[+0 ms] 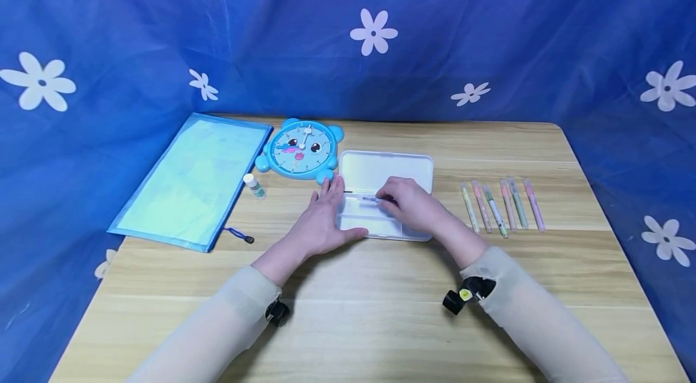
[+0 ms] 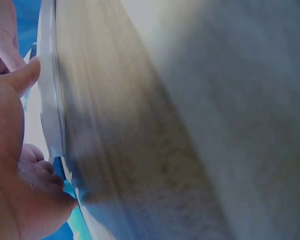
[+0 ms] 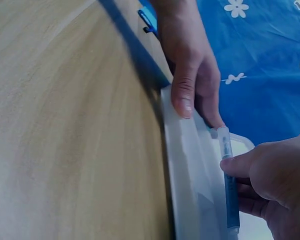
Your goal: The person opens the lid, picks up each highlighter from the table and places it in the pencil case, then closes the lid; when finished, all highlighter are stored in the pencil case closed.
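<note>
An open white pencil case (image 1: 387,168) lies on the wooden table, its lid tipped back and divided compartments in its base. My right hand (image 1: 411,203) pinches a marker pen (image 3: 231,202) between thumb and fingers, over the base. The pen has a clear cap and a blue-grey barrel. Beside the case's left end rests my left hand (image 1: 322,218), fingers stretched forward and thumb (image 3: 184,97) against the front edge. In the left wrist view the case's side wall (image 2: 51,100) shows next to that thumb; the pen is not clear there.
Several slim pens (image 1: 495,209) lie in a row right of the case. A blue toy clock (image 1: 301,153) sits behind my left hand. Further left are a small white-capped bottle (image 1: 254,186) and a blue-edged zip pouch (image 1: 190,180) with a cord pull (image 1: 239,235). A blue flowered cloth (image 1: 304,69) hangs behind.
</note>
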Demonstrator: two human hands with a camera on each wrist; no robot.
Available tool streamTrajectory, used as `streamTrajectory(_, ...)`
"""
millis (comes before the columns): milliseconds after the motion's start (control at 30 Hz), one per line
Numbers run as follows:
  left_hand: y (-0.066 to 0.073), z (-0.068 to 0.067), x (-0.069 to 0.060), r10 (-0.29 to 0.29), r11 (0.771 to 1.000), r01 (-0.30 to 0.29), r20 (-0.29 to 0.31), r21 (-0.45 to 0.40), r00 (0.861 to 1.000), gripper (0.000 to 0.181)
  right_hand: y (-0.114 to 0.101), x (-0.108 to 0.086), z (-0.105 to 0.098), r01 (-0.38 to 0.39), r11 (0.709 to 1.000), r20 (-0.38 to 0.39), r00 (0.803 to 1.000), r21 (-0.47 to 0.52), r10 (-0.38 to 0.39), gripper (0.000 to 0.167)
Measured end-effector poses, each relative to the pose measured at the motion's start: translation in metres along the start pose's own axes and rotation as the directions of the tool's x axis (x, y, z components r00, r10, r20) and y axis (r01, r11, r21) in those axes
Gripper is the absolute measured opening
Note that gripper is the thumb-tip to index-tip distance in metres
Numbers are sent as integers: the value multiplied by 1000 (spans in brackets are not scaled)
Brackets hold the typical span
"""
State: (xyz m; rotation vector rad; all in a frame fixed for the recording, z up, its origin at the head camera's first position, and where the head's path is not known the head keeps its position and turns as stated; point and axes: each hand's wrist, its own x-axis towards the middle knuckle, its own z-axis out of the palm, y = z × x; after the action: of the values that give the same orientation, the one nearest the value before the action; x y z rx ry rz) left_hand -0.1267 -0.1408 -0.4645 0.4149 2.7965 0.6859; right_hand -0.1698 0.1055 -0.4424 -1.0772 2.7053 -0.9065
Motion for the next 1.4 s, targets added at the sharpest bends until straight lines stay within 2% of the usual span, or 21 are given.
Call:
streamTrajectory(333, 1, 0, 0, 8, 1000, -8, 2, 0, 1000, 129, -4, 1, 6, -21, 999, 111, 994, -29, 24, 16)
streamTrajectory(800, 0, 1, 0, 23, 1000, -23, -7, 3, 1000, 129, 0, 6, 5, -10, 1000, 199, 980, 29, 4, 16)
streamTrajectory(1033, 0, 0, -1, 14, 1000, -14, -3, 1, 1000, 129, 0, 5, 4, -10, 1000, 183, 983, 16, 7, 14)
streamTrajectory(1400, 1, -1, -2, 17, 997, -16, -16, 74, 1000, 130, -1, -4, -5, -18, 1000, 99, 995, -8, 18, 18)
